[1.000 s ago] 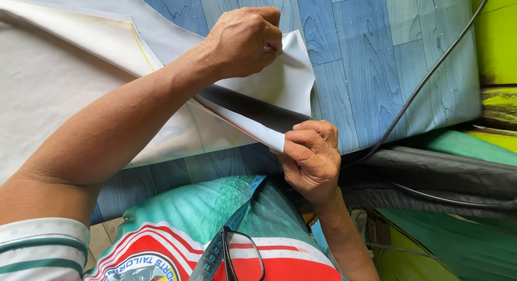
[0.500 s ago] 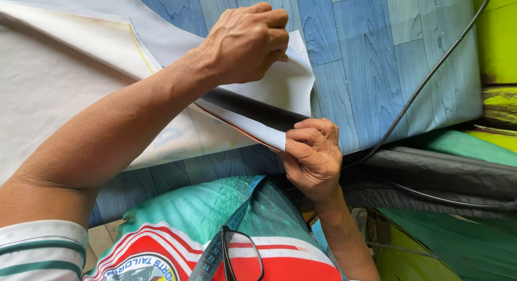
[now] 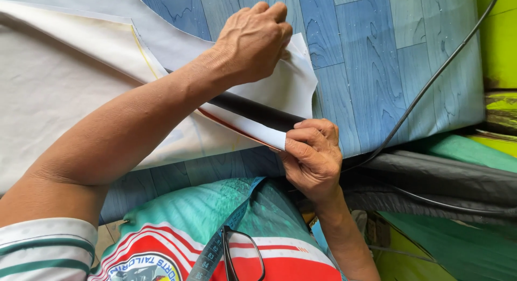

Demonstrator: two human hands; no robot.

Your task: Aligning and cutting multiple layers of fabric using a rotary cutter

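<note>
Both hands work the same corner of a large white fabric panel (image 3: 70, 92) spread over a work surface covered in blue wood-grain vinyl (image 3: 377, 60). The left hand (image 3: 253, 41), arm reaching across from the near left, is curled into a loose fist with its fingertips pressed together on the upper fold of the cloth, near the far middle of the surface. The right hand (image 3: 312, 160) pinches the lower point of the fold between thumb and forefinger, at the near edge of the surface. Between them a black band of trim (image 3: 253, 111) shows inside the opened fold, with a thin red line along its near side. Against the half-second-earlier view, the left hand has shifted slightly farther up the cloth and the fold looks drawn a touch tauter, while the right hand has kept its pinch in nearly the same place; I judge the corner is being held stretched and aligned. To the right of the cloth the blue vinyl lies bare as far as a black cable (image 3: 431, 82) that runs diagonally from the far right corner toward the right hand. Beyond the near right edge lie dark grey and green fabrics (image 3: 447, 178), which crowd that side.
</note>
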